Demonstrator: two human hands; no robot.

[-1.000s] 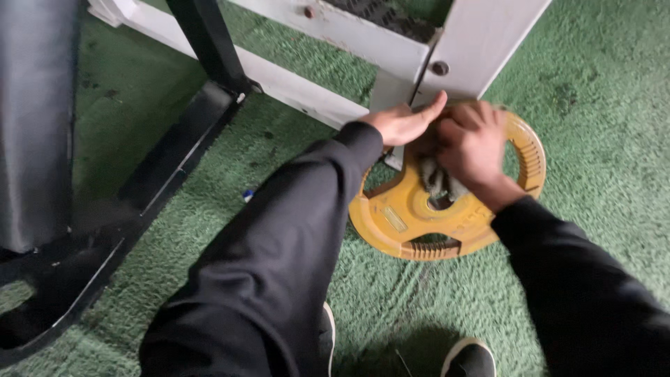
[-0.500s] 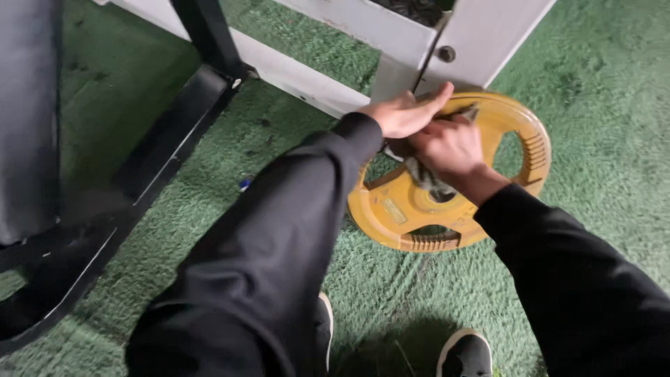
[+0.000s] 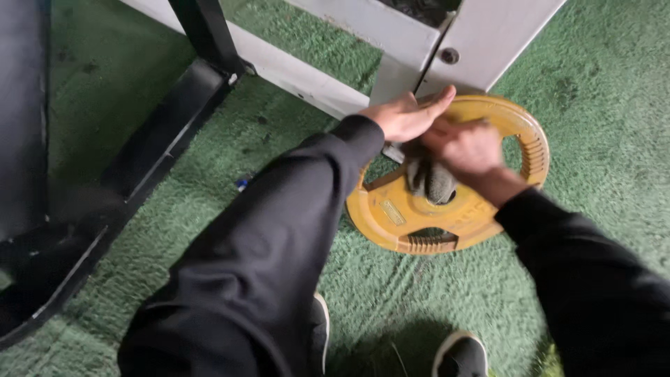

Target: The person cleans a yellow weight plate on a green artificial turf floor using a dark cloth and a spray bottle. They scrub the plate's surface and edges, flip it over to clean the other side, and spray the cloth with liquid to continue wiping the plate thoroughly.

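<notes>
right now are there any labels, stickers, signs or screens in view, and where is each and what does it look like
Label: a small rectangular plate on the lower-left face of the yellow weight plate, same yellow-gold tone, tilted; its marks are too small to tell.
Raised moulded marks on the weight plate's face near the right hand: same yellow, blurred.
No signs, screens or packages show.

The right hand point(image 3: 466, 148) has been shifted up across the yellow weight plate point(image 3: 447, 209) toward its far rim, and the grey cloth point(image 3: 433, 183) is now bunched beneath it. The plate has been tipped slightly more upright under the left hand point(image 3: 407, 115).
</notes>
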